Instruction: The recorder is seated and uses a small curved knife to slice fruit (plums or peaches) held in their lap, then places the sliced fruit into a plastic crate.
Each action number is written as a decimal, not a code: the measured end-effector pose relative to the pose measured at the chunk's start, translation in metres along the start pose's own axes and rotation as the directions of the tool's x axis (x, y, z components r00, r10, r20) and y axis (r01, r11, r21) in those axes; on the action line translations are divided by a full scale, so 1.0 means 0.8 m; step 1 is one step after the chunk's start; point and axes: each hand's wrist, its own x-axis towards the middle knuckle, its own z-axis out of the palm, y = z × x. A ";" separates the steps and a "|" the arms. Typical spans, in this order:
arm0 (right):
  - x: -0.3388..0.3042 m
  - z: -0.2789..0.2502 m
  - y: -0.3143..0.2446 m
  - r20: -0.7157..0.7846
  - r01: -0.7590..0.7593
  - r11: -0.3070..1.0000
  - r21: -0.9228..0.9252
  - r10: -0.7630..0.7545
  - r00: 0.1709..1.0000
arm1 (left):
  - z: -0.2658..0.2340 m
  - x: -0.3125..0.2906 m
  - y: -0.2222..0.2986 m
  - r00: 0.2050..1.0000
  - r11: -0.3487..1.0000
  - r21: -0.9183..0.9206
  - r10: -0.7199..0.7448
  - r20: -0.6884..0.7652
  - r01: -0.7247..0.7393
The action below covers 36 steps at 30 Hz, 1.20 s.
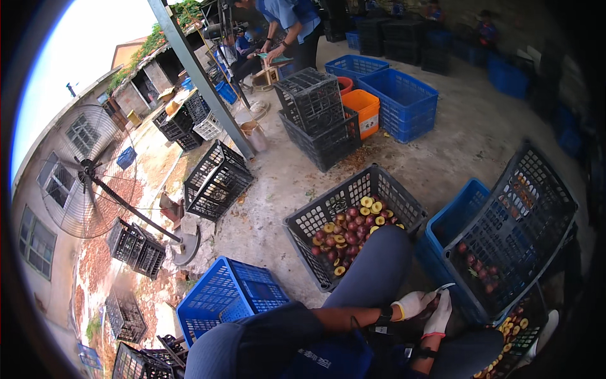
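My left hand (413, 305), in a white glove, is closed, with its fingertips meeting those of my right hand (439, 316) above my lap. My right hand is gloved in white with a pink cuff and is also closed. A thin, shiny, blade-like strip (446, 287) shows at the fingertips; I cannot tell which hand grips it. Something dark between the hands is mostly hidden. Beyond my knee stands a black crate (306, 218) holding whole dark-red plums (350, 235) and halves with yellow flesh. To the right, a tilted black crate (505, 221) holds several whole plums (483, 270).
The tilted crate rests against a blue bin (470, 189). Cut plums (512, 328) lie in a crate at lower right. A blue crate (246, 284) stands left of my knee. Farther off are stacked black crates (315, 107), an orange bucket (362, 106), a fan (88, 167) and a bending person (293, 19).
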 end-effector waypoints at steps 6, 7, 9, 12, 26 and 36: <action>-0.004 -0.019 -0.014 0.051 -0.016 0.996 0.088 0.011 0.999 | -0.017 0.023 -0.008 0.882 0.986 -0.086 -0.090 0.463 0.146; -0.002 -0.022 -0.010 0.045 -0.012 0.995 0.098 0.008 0.999 | -0.018 0.022 -0.006 0.876 0.959 -0.182 -0.108 0.471 0.216; 0.005 -0.027 -0.002 0.051 -0.040 0.993 0.110 0.034 0.998 | -0.021 0.020 -0.005 0.864 0.865 -0.360 -0.150 0.481 0.350; 0.014 -0.039 0.012 0.041 -0.064 0.982 0.177 0.058 0.997 | -0.019 0.015 0.006 0.794 0.638 -0.515 -0.274 0.543 0.573; 0.044 -0.088 0.063 -0.176 0.169 0.709 0.685 -0.064 0.982 | -0.007 0.002 0.060 0.918 0.909 -0.254 -0.246 0.312 0.329; 0.023 -0.072 0.029 -0.015 0.098 0.534 0.840 -0.157 0.987 | 0.013 0.002 0.055 0.954 0.983 -0.092 -0.130 0.270 0.160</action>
